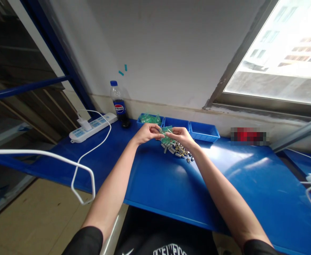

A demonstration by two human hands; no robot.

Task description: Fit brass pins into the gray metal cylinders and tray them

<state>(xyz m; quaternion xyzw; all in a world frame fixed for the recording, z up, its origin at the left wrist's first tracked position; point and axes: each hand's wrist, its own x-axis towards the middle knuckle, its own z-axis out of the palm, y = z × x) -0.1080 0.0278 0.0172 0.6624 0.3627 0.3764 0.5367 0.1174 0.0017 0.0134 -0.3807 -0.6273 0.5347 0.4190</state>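
Between my two hands is a small clear-green plastic bag [167, 129], held above the blue table. My left hand [150, 133] pinches its left side with thumb and fingers. On the opposite side, my right hand [181, 136] is closed on the bag's edge. Just below and behind the hands lies a pile of small metal parts [175, 148], silver cylinders and thinner brass-coloured pieces. My fingers and the bag hide part of that pile. Whatever is inside the bag is too small to make out.
Along the wall stand a bin with green bags [150, 119], a middle blue bin [176, 123] and a right blue bin [204, 131]. A cola bottle [119, 102] and a power strip [94, 127] with a white cable [102, 141] are at left. A blurred red-black object [248, 136] lies right.
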